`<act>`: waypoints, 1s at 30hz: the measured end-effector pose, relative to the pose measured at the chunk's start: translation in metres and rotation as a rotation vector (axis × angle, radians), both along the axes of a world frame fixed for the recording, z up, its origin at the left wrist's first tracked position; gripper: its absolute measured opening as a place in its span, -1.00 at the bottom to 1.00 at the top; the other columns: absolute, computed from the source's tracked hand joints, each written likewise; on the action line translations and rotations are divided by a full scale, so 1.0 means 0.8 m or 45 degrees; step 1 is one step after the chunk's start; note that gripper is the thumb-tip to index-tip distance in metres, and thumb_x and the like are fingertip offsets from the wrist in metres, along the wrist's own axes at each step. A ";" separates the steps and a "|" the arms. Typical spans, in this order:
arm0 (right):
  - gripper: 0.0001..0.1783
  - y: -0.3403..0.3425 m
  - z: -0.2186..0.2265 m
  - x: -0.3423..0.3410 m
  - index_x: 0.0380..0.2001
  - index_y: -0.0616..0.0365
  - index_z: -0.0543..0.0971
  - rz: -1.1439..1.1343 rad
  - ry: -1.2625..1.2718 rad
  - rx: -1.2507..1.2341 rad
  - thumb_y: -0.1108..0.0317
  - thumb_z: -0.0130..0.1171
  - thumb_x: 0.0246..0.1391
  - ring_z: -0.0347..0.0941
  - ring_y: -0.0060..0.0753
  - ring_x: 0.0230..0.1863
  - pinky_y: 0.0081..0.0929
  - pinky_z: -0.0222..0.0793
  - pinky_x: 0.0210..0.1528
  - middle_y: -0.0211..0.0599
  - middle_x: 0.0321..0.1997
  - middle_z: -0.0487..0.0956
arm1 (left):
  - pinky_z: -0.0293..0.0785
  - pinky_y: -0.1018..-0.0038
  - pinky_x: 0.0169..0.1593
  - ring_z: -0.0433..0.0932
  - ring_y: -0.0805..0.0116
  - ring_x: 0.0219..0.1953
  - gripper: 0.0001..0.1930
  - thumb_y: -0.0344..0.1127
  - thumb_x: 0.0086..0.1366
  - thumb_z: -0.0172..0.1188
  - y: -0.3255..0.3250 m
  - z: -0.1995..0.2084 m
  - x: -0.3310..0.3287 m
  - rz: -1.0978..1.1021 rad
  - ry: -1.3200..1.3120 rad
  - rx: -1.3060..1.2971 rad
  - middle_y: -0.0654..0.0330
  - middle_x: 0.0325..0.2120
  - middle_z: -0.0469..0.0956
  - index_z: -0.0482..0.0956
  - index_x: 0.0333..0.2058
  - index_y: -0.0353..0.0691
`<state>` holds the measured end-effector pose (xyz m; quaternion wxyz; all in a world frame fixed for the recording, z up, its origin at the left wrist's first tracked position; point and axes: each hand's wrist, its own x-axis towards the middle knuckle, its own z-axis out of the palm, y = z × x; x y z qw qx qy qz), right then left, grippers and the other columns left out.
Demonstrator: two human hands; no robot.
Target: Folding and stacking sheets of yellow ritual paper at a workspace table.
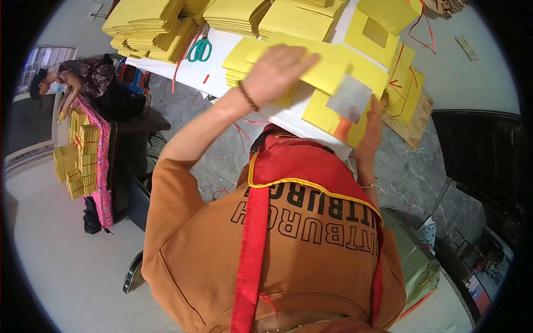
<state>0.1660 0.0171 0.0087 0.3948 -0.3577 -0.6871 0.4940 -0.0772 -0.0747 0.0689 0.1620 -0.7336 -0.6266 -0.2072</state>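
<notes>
My left hand [276,75] lies over a folded yellow paper sheet [327,69], fingers stretched out and slightly blurred. Beneath it is a small stack of yellow sheets [236,61], fanned at the left edge. My right hand [369,137] is edge-on at the right side of another yellow sheet [319,114], with fingers extended along its border. That sheet bears a grey square [350,100] and an orange patch [343,129]. Whether the right fingers grip its edge is hard to see, but they look straight.
Yellow paper stacks [233,16] line the table's far side, near green-handled scissors [200,50]. Yellow bundles tied with red string [395,84] lie at the right. Another person [89,77] bends over a pink-covered table [102,166] with yellow bundles at the left.
</notes>
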 end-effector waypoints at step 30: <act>-0.82 0.024 -0.044 0.044 -0.25 0.13 0.58 0.087 -0.390 0.411 0.38 0.09 0.06 0.30 -0.14 0.16 -0.28 0.18 0.16 -0.25 -0.03 0.51 | 0.17 0.22 0.19 0.21 -0.03 0.16 -0.31 -0.48 -0.07 0.09 -0.026 -0.033 -0.061 -0.113 -0.311 -0.526 -0.04 0.15 0.22 0.25 0.15 -0.15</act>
